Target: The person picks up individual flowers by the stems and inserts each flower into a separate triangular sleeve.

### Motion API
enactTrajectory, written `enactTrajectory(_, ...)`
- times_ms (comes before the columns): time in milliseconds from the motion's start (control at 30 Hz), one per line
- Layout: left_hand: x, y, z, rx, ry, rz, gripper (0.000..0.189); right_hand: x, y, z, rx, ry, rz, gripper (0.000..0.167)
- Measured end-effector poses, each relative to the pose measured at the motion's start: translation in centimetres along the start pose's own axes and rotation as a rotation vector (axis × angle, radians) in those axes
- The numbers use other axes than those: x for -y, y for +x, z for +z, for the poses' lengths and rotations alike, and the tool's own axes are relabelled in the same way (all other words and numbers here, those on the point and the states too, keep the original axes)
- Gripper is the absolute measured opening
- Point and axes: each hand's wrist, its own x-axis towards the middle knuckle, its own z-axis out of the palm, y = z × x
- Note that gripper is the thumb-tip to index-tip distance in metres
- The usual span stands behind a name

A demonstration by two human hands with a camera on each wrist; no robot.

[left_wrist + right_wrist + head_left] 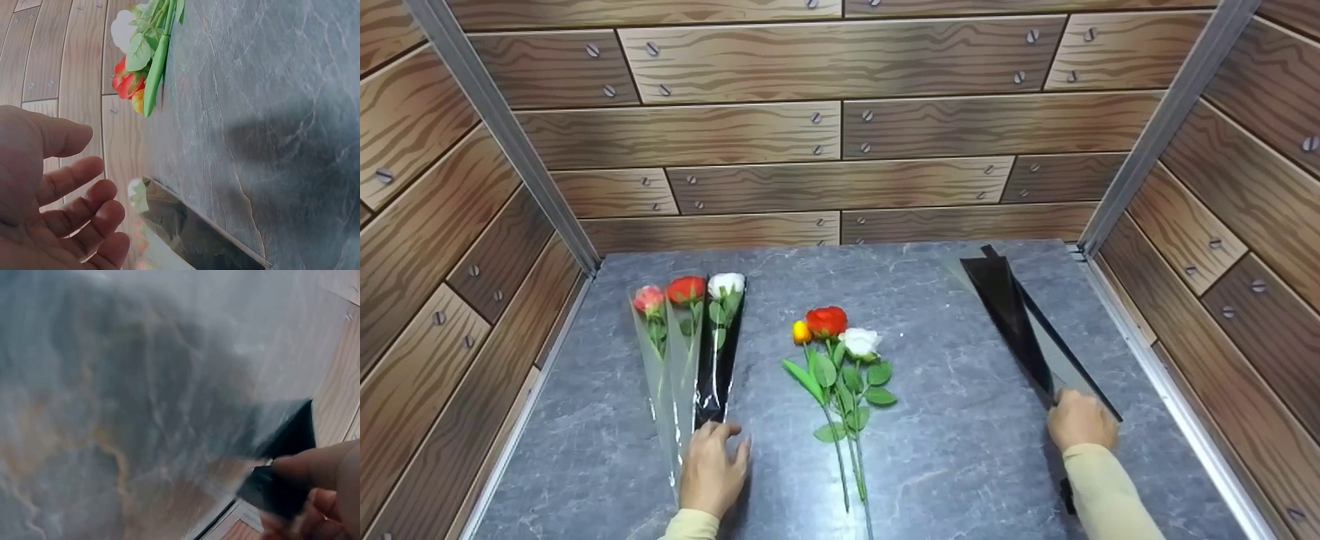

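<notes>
My right hand (1084, 424) pinches the narrow end of a black and clear flower sleeve (1012, 319) on the right side of the table. In the right wrist view, the thumb and fingers grip the dark end (273, 492). My left hand (712, 469), fingers loosely bent and holding nothing, is by the lower end of a black-backed sleeve (729, 367) with a white flower (727, 285) in it. Beside that lie a red flower (685, 289) and a pink flower (649, 299) in clear sleeves.
Mid-table lie three unwrapped stems: a red flower (826, 321), a white flower (861, 343) and a yellow-orange tulip (802, 332). The grey marbled table (945, 450) is bounded by wood-patterned walls (840, 135) at the back and both sides. A small black piece (1067, 496) shows beside the right sleeve.
</notes>
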Motion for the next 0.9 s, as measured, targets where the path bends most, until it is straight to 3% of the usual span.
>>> enactTrajectory(133, -0.1, -0.3, -0.2, 0.010, 0.000, -0.006, 0.017, 0.7, -0.5, 0.5, 0.008, -0.032, -0.039, 0.010)
enactTrajectory(367, -1.1, -1.0, -0.4, 0.018, -0.027, 0.029, 0.018, 3.8, -2.3, 0.3, 0.023, -0.055, -0.094, 0.023)
enactTrajectory(567, -3.6, -2.2, -0.2, 0.024, -0.174, 0.106, 0.016, 8.4, -4.5, -0.6, 0.108, -0.039, -0.111, 0.028)
enactTrajectory(667, -5.3, -3.0, 0.2, 0.118, -0.304, 0.108, 0.012, 10.9, -5.6, -0.3, 0.098, -0.003, -0.172, 0.031)
enactTrajectory(767, -6.8, -3.7, 0.7, 0.287, -0.470, 0.047, 0.013, 13.2, -6.8, -0.1, 0.066, 0.050, -0.239, 0.036)
enactTrajectory(900, -8.1, -4.7, 1.6, 0.461, -0.611, -0.002, 0.022, 15.8, -8.4, 0.0, 0.052, 0.135, -0.357, 0.039)
